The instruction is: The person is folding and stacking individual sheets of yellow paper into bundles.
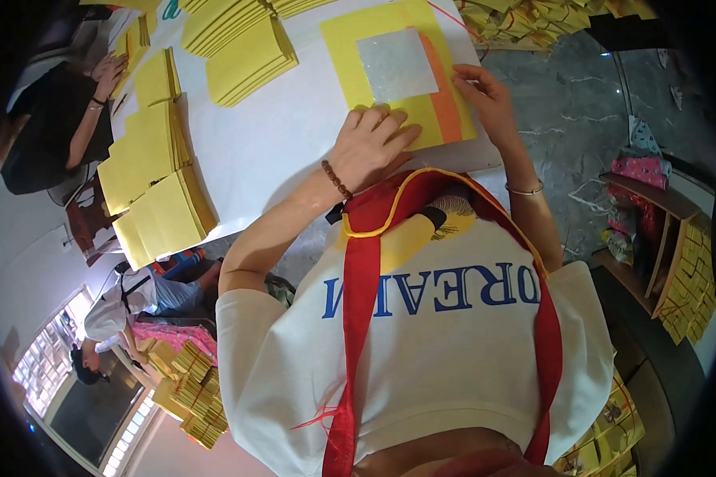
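Note:
In front of me on the white table lies a yellow paper sheet (338, 44) with an orange strip (447, 111) along its right side. A pale grey square (396, 65), slightly shiny, rests on top and overlaps the strip. My left hand (374, 143) lies at the sheet's lower left, fingers bent but apart, touching the paper and holding nothing. At the sheet's right edge is my right hand (488, 99), with thumb and index finger closed together on the paper's border. A beaded bracelet (336, 180) circles my left wrist; a bangle (525, 188) is on the right.
Stacks of folded yellow paper (250, 63) stand on the white table (262, 151), with more along its left edge (147, 143). A person in black (52, 131) works at the far left; another person (123, 306) sits behind. Tied yellow bundles (525, 24) lie beyond the table.

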A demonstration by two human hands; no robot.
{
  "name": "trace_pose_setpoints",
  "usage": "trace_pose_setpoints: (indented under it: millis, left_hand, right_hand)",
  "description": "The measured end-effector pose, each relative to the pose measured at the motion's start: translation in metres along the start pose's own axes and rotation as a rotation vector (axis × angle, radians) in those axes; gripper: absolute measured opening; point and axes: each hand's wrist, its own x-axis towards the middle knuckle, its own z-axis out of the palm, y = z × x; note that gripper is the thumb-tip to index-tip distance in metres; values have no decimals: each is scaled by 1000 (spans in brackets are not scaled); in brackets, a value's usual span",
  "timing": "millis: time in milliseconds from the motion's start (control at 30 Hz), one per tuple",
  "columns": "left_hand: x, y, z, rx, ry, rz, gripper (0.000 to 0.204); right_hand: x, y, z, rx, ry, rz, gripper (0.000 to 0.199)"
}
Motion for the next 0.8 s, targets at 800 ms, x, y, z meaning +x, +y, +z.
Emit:
trace_pose_setpoints:
  millis: [800]
  left_hand:
    - [17,-20,-3,-645,-55,-549,14]
  right_hand:
    - [-3,3,7,253,8,53,26]
